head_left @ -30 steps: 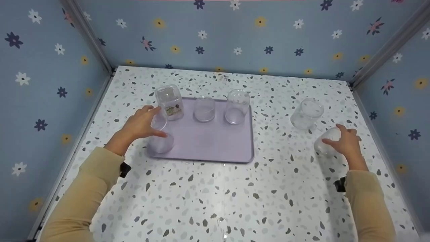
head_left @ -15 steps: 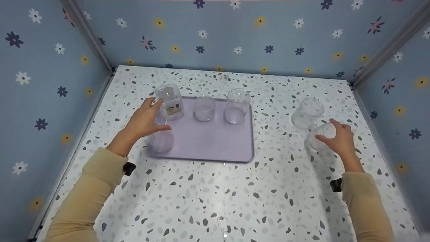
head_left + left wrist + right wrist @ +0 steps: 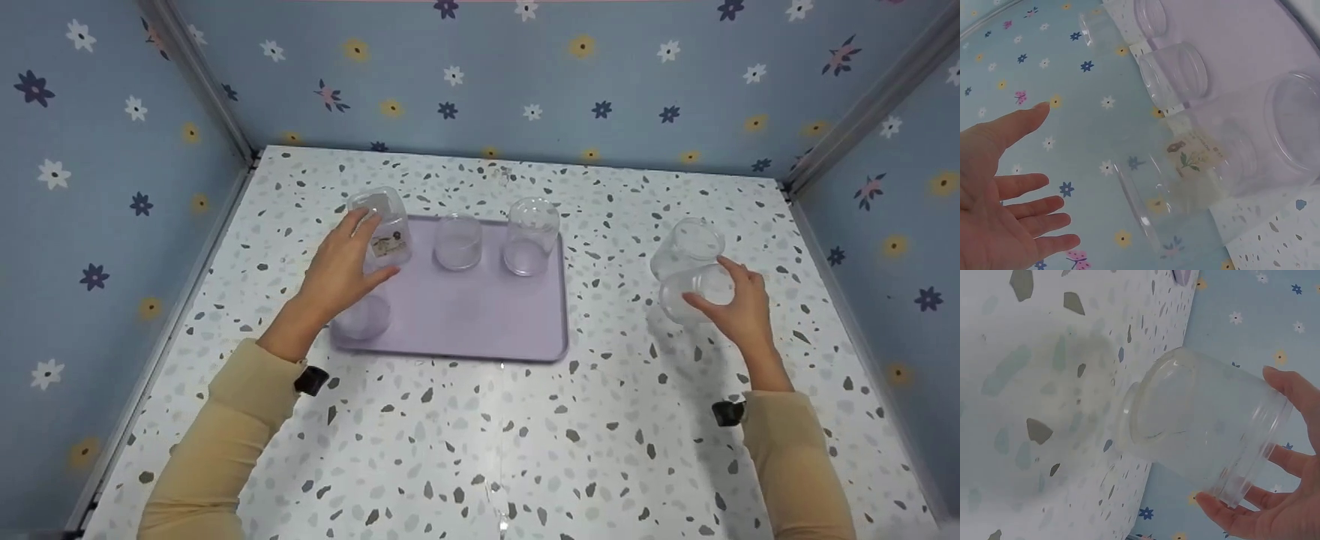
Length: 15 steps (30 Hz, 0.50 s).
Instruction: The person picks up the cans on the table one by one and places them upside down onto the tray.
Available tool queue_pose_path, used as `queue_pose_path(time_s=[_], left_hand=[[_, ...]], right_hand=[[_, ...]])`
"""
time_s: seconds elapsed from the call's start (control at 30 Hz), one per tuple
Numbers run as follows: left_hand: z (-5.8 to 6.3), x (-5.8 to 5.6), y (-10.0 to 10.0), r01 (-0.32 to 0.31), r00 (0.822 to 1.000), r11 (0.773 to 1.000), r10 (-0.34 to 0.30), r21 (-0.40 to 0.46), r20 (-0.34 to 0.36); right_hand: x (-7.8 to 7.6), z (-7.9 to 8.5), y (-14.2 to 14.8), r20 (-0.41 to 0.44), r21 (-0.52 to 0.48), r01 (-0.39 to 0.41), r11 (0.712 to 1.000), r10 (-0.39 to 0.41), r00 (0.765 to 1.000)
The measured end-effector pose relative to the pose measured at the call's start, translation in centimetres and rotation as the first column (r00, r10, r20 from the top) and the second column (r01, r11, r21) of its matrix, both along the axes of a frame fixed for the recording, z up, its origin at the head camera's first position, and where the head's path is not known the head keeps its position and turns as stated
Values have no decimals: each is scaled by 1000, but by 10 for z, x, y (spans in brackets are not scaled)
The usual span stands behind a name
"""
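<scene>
My right hand (image 3: 739, 307) grips a clear jar (image 3: 679, 300) around its rim end, thumb on one side and fingers on the other. In the right wrist view, that jar (image 3: 1207, 416) is tilted, its round base toward the table. Just behind it in the head view stands another clear jar (image 3: 675, 251). My left hand (image 3: 337, 266) is over the tray's left end, fingers spread and holding nothing. Below it is a clear jar (image 3: 361, 319), its upper part hidden by the hand. A square jar with a label (image 3: 388, 244) stands just beyond the left fingertips.
A lilac tray (image 3: 472, 322) lies left of centre on the speckled table (image 3: 465, 442). Along its back edge stand a short clear jar (image 3: 457, 251) and a taller one (image 3: 529, 247). Flower-patterned walls (image 3: 487, 82) enclose the back and sides.
My right hand has carried its jar leftward and up in the head view, close to the standing jar. My left hand has moved right and farther back, toward the labelled jar.
</scene>
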<state>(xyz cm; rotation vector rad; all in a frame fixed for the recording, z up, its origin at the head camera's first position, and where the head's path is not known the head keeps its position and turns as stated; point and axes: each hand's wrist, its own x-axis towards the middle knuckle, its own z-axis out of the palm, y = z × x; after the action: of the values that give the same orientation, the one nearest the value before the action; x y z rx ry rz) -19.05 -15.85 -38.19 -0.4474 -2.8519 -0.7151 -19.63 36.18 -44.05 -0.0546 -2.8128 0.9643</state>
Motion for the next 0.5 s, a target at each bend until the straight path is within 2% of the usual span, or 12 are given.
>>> queue_pose_path(time_s=[0.17, 0.33, 0.5], left_hand=[[-1, -1, 8, -12, 1000, 997, 13, 72, -12], [-6, -3, 17, 4, 1000, 992, 0, 127, -29], [-9, -4, 26, 5, 998, 982, 7, 188, -63]], right_hand=[[-1, -4, -14, -51, -61, -6, 998, 3, 999], [1, -8, -29, -92, -113, -28, 993, 18, 996], [0, -11, -42, -169, -159, -62, 985, 34, 985]])
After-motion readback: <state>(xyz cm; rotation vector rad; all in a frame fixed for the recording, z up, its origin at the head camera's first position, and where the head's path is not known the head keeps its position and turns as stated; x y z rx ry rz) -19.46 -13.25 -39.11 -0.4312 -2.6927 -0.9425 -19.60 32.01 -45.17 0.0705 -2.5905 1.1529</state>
